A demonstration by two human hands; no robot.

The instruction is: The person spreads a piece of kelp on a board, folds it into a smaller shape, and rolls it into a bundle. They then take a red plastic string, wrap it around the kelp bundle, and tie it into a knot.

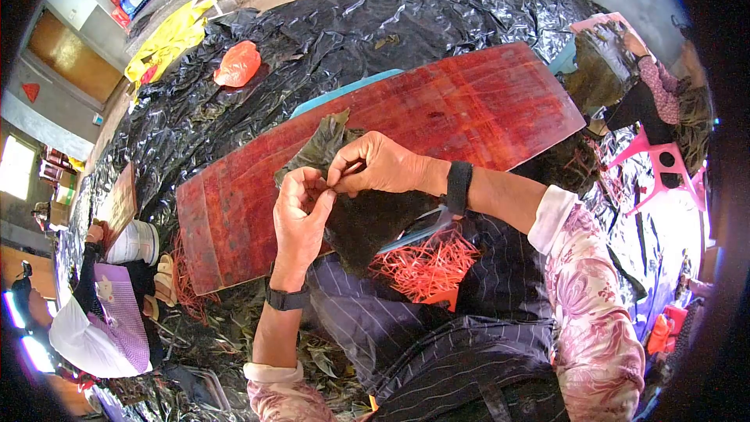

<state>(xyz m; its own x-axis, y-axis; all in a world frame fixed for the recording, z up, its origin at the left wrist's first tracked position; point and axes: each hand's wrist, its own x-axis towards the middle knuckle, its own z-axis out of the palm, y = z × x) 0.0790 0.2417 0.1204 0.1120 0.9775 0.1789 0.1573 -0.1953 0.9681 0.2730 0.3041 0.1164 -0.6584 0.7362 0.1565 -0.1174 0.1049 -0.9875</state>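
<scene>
My left hand [301, 215] and my right hand [379, 162] meet over the near edge of a red wooden board [437, 98]. Thumbs and fingertips of both are pinched together around dark, dried leaves [359, 230]. One dark part hangs below my hands toward my lap, while a greyer leaf part [316, 144] sticks out beyond them over the board. A thin brown stalk-like end shows at my right fingertips. Exactly where the leaves are gripped is partly hidden by my fingers. Just below, a heap of thin red strips [430, 266] lies in my lap.
Crumpled black plastic sheeting [437, 4] covers the floor, with an orange plastic bag [237, 64] on it. To the right, another person's patterned sleeve [658, 86] is near a pink plastic stool [664, 160]. At left, another person sits by a white bucket [134, 242]. Loose leaves [324, 355] lie below.
</scene>
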